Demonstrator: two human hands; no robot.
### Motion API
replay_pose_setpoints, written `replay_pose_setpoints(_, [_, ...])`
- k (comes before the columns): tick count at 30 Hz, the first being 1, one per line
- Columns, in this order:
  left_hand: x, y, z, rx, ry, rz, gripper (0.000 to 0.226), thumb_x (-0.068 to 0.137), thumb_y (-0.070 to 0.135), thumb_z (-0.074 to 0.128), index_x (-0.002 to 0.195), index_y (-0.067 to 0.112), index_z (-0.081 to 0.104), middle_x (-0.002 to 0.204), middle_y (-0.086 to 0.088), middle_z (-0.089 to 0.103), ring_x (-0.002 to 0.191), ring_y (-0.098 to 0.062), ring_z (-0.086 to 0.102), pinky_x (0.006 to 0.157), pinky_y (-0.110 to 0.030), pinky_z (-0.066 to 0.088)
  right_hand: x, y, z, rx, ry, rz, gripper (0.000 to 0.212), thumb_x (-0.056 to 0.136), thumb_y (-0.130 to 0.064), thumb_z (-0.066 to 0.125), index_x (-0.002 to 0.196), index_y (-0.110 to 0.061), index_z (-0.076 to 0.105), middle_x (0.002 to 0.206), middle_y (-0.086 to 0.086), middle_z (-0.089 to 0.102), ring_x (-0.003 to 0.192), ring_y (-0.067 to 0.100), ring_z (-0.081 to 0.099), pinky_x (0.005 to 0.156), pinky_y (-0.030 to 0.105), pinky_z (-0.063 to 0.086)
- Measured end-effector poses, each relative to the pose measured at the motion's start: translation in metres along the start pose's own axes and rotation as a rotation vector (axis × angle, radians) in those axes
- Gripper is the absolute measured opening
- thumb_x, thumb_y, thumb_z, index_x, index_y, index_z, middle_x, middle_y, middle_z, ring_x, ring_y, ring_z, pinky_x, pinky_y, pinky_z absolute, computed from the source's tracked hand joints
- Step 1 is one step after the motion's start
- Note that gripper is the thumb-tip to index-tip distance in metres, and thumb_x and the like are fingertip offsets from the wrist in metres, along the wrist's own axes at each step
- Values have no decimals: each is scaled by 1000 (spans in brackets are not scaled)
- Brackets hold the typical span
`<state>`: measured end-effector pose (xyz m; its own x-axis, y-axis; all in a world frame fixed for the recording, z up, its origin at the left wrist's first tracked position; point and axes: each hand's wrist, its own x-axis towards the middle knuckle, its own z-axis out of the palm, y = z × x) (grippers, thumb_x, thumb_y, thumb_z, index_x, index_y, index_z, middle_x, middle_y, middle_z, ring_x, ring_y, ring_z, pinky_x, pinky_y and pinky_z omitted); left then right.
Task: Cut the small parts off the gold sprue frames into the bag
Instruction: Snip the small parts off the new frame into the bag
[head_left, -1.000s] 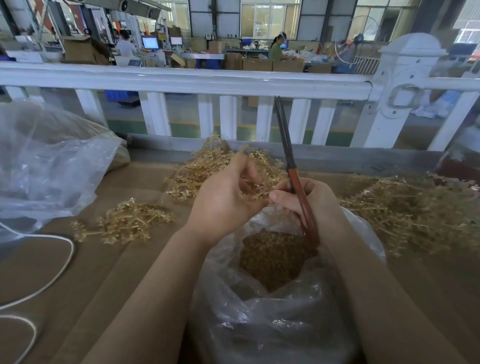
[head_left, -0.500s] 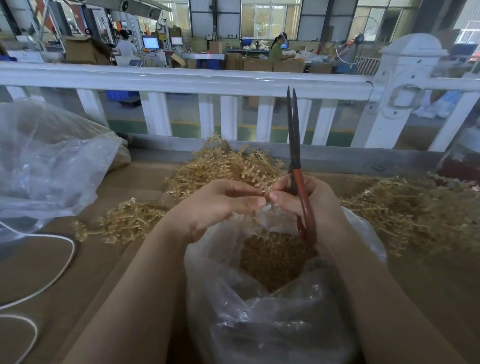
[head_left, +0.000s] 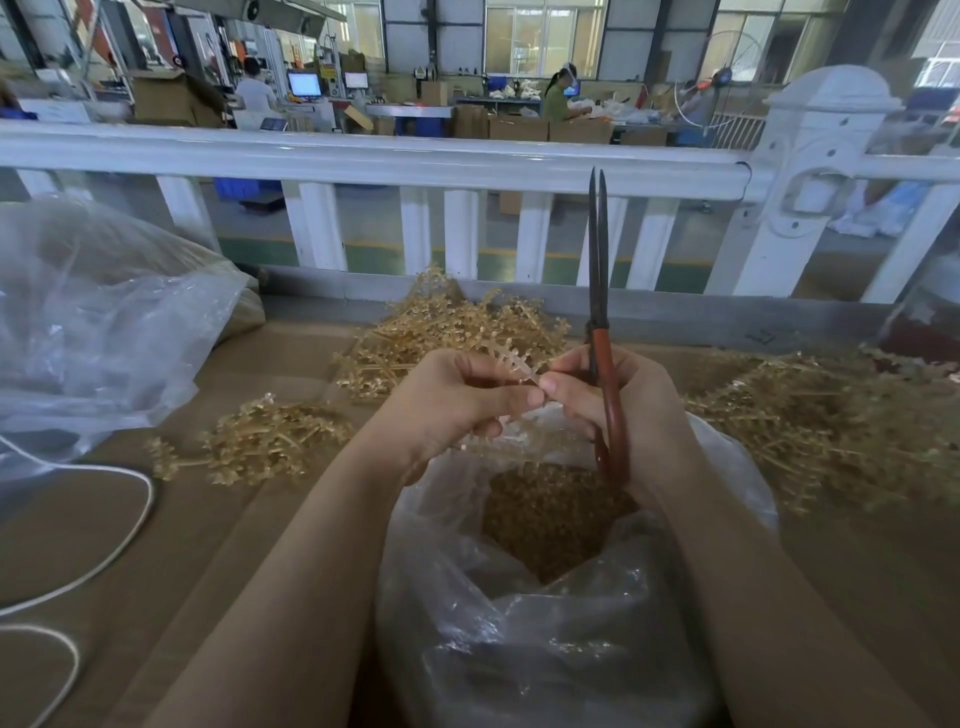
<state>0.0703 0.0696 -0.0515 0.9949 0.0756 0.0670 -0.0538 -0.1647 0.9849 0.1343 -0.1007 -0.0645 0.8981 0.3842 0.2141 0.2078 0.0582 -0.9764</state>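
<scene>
My left hand (head_left: 447, 402) pinches a pale stripped sprue strip (head_left: 517, 364) above the open clear bag (head_left: 727, 467), which holds a heap of small gold parts (head_left: 545, 514). My right hand (head_left: 639, 410) grips red-handled scissors (head_left: 605, 374) whose dark blades point straight up, nearly closed, and its thumb touches the strip's end. Gold sprue frames lie in piles: one behind my hands (head_left: 447, 327), one at the left (head_left: 265, 441), a large one at the right (head_left: 821, 421).
A big crumpled clear bag (head_left: 98, 322) sits at the left on the brown cardboard tabletop (head_left: 130, 530). A white cord (head_left: 104, 566) loops at the near left. A white railing (head_left: 363, 156) runs along the table's far edge; people work beyond it.
My left hand turned from palm-away to a pinch on the strip, and the strip now shows between both hands. The scissors swung from a leftward tilt to upright.
</scene>
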Motion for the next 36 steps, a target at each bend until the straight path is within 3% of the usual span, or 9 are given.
replay_pose_setpoints(6, [2,-5,5,-177,71,-3,18,60,20,85,76,16,81,75,-5,75,54,-6,58,46,-15,43,1,1,1,-101,19,-14,16,76,-28,84,79,-21,70,59,-10,64,50,0,56,52,13,43])
replay_pose_setpoints(10, [3,-8,0,-223,113,7,16,66,23,82,78,13,81,82,-7,77,60,-5,62,46,-14,41,2,2,-2,-222,13,-22,36,65,-53,82,83,-24,71,72,-12,72,67,1,68,70,26,50])
replay_pose_setpoints(14, [2,-8,-7,-241,183,43,12,72,24,78,70,13,77,79,-5,76,48,-3,52,46,-13,40,5,5,-7,-475,-1,-40,68,44,-90,65,90,-41,66,89,-39,65,85,-17,60,71,14,41])
replay_pose_setpoints(16, [2,-8,-9,-219,205,68,13,77,24,76,68,14,76,80,-5,76,47,-4,49,47,-14,41,5,6,-10,-560,-5,-42,75,40,-102,54,89,-46,59,87,-40,63,85,-16,59,69,11,38])
replay_pose_setpoints(19, [1,-7,-10,-188,241,134,22,88,15,72,66,16,76,81,-6,76,48,-2,49,48,-14,41,5,9,-12,-701,-10,-88,72,44,-104,47,86,-46,54,83,-34,62,80,-12,58,63,13,36])
replay_pose_setpoints(21, [1,-6,-8,-163,272,179,26,91,12,69,67,16,76,75,-2,74,46,-1,46,47,-13,39,3,9,-12,-762,-33,-116,65,49,-101,48,85,-48,52,87,-45,56,84,-20,53,61,13,35])
replay_pose_setpoints(25, [3,-9,-9,-141,289,241,37,91,4,66,59,22,73,48,10,53,42,-3,39,45,-14,35,1,11,-12,-827,-56,-153,51,54,-96,53,88,-57,50,82,-39,58,74,-11,56,61,16,36])
replay_pose_setpoints(29, [5,-14,-12,-151,292,237,44,88,1,68,51,24,62,48,7,47,42,-6,39,44,-16,36,2,13,-11,-857,-69,-190,53,54,-99,50,87,-57,48,79,-41,57,74,-11,54,61,14,35])
replay_pose_setpoints(36, [4,-12,-12,-114,297,266,43,87,-3,63,54,23,66,59,-28,44,42,-8,34,42,-18,28,6,17,-11,-912,-53,-206,62,46,-108,38,84,-59,45,77,-42,57,69,-8,53,57,12,33])
